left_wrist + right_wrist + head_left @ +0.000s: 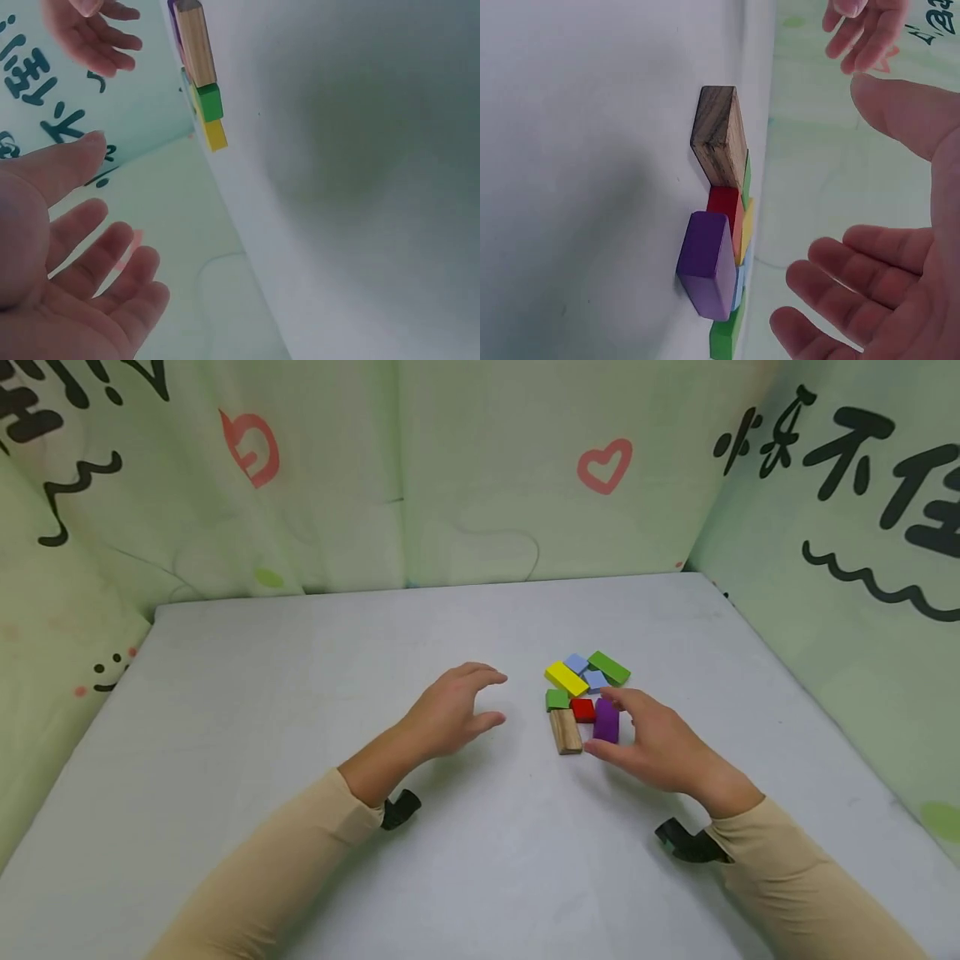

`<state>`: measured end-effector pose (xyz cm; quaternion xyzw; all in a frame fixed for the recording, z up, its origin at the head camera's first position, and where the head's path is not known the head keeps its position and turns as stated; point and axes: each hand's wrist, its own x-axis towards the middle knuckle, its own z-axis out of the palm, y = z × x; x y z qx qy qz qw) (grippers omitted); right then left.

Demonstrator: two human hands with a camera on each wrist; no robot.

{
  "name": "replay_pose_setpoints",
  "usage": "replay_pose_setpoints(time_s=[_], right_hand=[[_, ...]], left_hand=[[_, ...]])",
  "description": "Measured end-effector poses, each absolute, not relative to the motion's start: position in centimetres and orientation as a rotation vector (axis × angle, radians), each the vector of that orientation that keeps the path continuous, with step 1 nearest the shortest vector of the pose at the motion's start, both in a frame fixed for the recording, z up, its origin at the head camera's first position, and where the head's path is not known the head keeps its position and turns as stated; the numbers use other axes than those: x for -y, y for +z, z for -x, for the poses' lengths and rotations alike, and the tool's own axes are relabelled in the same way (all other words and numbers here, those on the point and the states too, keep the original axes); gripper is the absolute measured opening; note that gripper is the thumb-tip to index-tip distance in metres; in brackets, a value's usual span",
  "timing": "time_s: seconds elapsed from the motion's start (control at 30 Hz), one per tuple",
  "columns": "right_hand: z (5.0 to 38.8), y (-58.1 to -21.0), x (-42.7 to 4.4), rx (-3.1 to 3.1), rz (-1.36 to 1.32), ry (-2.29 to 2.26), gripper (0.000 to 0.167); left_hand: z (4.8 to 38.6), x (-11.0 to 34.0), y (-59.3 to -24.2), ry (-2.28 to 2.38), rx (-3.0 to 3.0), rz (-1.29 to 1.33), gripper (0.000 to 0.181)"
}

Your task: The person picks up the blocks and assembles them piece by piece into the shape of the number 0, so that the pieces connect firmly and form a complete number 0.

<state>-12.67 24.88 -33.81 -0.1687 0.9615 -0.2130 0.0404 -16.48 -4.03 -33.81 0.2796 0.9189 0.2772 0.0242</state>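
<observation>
Several small blocks form a cluster right of centre on the table. A purple block [607, 722] and a natural wood block [566, 732] lie nearest me, with a red block [582, 710] between them. Behind are a small green block [557, 699], a yellow block [566, 678], two light blue blocks [595, 681] and a longer green block [609, 667]. My right hand [663, 739] hovers over the purple block's right side, thumb and fingers spread; the right wrist view shows it apart from the blocks. My left hand [453, 710] hangs left of the cluster, fingers loosely bent, holding nothing.
A white-covered table [300, 693] carries the blocks. Pale green curtains [480, 468] with black characters and pink hearts stand along the back and both sides. A dark wrist camera [401, 810] sits under the left wrist and another [686, 843] under the right.
</observation>
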Motion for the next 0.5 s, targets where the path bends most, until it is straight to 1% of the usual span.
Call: replay_pose_setpoints(time_s=[0.3, 0.5], right_hand=[[12.6, -34.4, -24.9, -2.855, 0.545, -0.818, 0.064], [12.5, -34.6, -24.6, -2.797, 0.547, -0.888, 0.067]], left_hand=[[17.4, 2.4, -34.3, 0.907, -2.774, -0.796, 0.053], [17.8, 1.5, -34.7, 0.934, -2.723, -0.785, 0.049]])
